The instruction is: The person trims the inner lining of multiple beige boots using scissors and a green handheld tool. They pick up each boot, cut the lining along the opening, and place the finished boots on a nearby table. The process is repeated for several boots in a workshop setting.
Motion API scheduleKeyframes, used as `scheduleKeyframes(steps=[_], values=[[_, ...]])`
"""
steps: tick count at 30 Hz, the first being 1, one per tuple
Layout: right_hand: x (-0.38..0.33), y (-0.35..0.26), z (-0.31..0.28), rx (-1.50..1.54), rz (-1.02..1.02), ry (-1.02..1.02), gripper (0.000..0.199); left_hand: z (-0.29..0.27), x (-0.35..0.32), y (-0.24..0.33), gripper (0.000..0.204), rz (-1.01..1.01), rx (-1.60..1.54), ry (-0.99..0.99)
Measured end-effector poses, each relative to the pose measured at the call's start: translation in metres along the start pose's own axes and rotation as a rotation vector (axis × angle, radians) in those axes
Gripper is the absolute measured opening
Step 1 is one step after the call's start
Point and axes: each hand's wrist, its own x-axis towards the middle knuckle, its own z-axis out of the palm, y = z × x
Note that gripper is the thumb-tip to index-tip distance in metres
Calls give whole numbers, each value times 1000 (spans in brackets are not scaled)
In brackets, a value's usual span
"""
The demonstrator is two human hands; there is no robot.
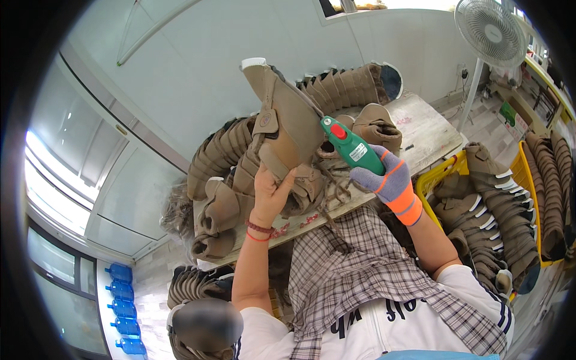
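Note:
My bare left hand, with red bands on the wrist, grips a tan boot by its lower part and holds it up over the table. My right hand, in a grey and orange glove, is closed around a green hand tool with a red button. The tool's tip points at the side of the held boot, touching it or very close to it.
A worn wooden table carries rows and piles of tan boots. Yellow crates full of more boots stand at the right. A white standing fan is at the upper right, and blue water bottles are at the lower left.

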Motion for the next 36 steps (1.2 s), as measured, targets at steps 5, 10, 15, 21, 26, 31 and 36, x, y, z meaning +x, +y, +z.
scheduleKeyframes(steps=[5,10,15,21,26,31,36], values=[[1,-1,-3,80,63,0,50,-1,2,-1,25,295,375,-101],[2,0,-11,123,134,23,46,2,1,11,17,453,542,-218],[-1,-2,-15,238,215,37,42,5,-10,3,5,441,566,-348],[4,-8,-32,362,263,40,39,10,-15,11,7,510,534,-412],[17,7,-50,227,199,165,32,2,-25,16,11,308,355,-286],[70,94,-109,-410,406,370,57,-24,-46,19,25,-248,-387,191],[95,226,-184,-1076,490,289,54,-21,-55,34,34,-413,-993,838]])
